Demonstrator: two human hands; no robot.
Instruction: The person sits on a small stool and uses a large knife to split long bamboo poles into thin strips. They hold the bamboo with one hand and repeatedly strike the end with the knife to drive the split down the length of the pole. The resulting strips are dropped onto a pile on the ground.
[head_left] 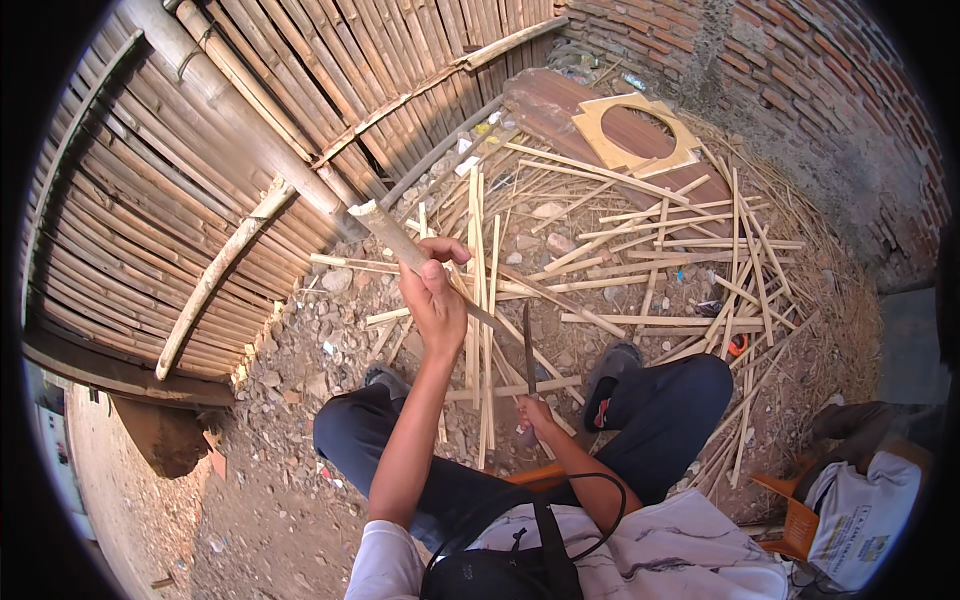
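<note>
My left hand [435,305] is raised in front of me, its fingers wrapped round a split bamboo piece [390,235]. The pale cut end of that piece points up and to the left; its other end slants down toward the right. Lower down, between my knees, my right hand [536,412] grips the handle of a long knife [529,350]. The dark blade stands nearly upright, its tip just right of the bamboo's lower end. I see a small gap between blade and bamboo, but cannot tell their distance in depth.
Pale bamboo strips [690,240] lie criss-crossed over stony ground. Behind them are a brown board [540,105] and a tan panel with a round hole [590,125]. A bamboo wall [250,130] rises at left, a brick wall [800,90] at right. A white sack [865,520] sits at lower right.
</note>
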